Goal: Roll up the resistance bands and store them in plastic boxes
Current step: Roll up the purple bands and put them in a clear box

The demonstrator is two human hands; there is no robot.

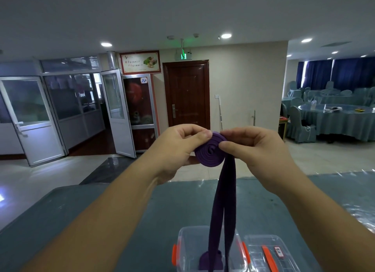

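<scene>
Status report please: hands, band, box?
Left hand and right hand pinch purple band, half rolled. Tail hangs into open box. Nothing blocking.

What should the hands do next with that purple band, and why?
Probably keep winding: turn the coil once more between the left hand and right hand. A long tail hangs down into the open plastic box, so the purple band is only partly rolled.
</scene>
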